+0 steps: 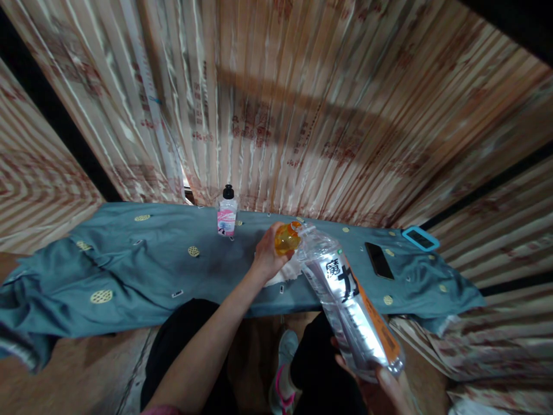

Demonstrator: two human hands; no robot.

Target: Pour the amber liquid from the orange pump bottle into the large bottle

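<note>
My left hand (268, 253) is closed around the orange cap (287, 238) of a large clear plastic bottle (345, 297) with an orange and black label. My right hand (380, 383) grips the bottle's base from below, near my lap. The bottle lies tilted, its neck pointing up toward the table. Under my left hand lies a crumpled white cloth or tissue (287, 272) on the blue-green tablecloth (142, 259).
A small clear bottle with a black cap and pink label (227, 211) stands at the table's back edge. A black phone (379, 260) and a blue-framed device (420, 238) lie on the right. Striped curtains hang behind. My legs and a shoe (283, 372) show below.
</note>
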